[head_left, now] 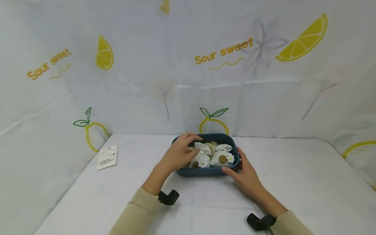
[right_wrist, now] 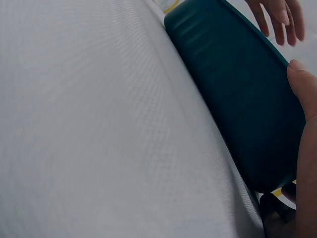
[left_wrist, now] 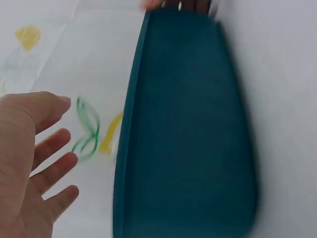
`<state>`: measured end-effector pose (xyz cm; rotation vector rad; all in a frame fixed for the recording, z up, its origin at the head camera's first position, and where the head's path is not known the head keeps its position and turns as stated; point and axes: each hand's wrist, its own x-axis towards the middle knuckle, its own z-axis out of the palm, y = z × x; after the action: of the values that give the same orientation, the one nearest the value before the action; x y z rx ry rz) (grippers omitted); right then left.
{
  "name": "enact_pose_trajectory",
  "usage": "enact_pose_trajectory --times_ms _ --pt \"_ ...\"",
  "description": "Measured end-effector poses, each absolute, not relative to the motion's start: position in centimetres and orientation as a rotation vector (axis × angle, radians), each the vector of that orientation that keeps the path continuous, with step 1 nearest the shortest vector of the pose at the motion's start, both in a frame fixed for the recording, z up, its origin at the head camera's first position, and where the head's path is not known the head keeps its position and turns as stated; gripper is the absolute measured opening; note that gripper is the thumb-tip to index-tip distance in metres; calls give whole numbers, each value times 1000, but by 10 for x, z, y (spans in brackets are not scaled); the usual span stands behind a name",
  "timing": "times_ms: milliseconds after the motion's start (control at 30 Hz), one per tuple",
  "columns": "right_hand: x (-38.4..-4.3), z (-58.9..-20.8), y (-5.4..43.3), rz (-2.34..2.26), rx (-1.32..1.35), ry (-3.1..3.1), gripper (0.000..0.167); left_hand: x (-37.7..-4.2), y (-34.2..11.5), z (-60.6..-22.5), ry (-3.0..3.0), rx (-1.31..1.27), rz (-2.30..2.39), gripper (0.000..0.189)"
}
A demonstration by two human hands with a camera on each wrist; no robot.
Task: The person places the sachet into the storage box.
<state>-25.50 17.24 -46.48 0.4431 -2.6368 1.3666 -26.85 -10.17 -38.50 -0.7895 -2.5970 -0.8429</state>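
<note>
A dark blue storage box (head_left: 202, 172) stands on the white-covered table, holding several small tied cloth pouches. One pale pouch (head_left: 217, 159) with a brown round patch and a white flower lies at its right end. Left of it sits another pale pouch (head_left: 204, 150), with a brownish pouch (head_left: 211, 145) behind. My left hand (head_left: 178, 151) is over the box's left end; in the left wrist view its fingers are spread and apart from the box wall. My right hand (head_left: 246, 176) holds the right end, its thumb (right_wrist: 299, 82) at the front rim. The box hides most of its other fingers.
A flat white packet (head_left: 107, 158) with dark print lies at the table's left edge. White cloth with lemon prints (head_left: 214, 122) hangs close behind the box. Each wrist carries a black device (head_left: 168, 197).
</note>
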Motion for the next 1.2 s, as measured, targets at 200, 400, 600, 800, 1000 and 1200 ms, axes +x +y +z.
enact_pose_trajectory --times_ms 200,400,600,800,1000,1200 --pt "-255 -463 177 1357 435 -2639 95 -254 -153 -379 -2520 -719 -745 44" --pt "-256 -465 177 1353 434 -2643 95 -243 -198 -369 -2509 -613 -726 58" --pt "-257 -465 176 1364 427 -2652 96 -246 -229 -367 -2490 -499 -781 63" --pt "-256 -464 175 1361 422 -2663 97 -254 -267 -378 -2500 -384 -878 65" --pt "-256 -466 174 1380 417 -2662 98 -252 -309 -388 -2537 -153 -978 69" --pt "-256 -468 173 1377 410 -2663 98 -252 -337 -403 -2543 70 -1023 68"
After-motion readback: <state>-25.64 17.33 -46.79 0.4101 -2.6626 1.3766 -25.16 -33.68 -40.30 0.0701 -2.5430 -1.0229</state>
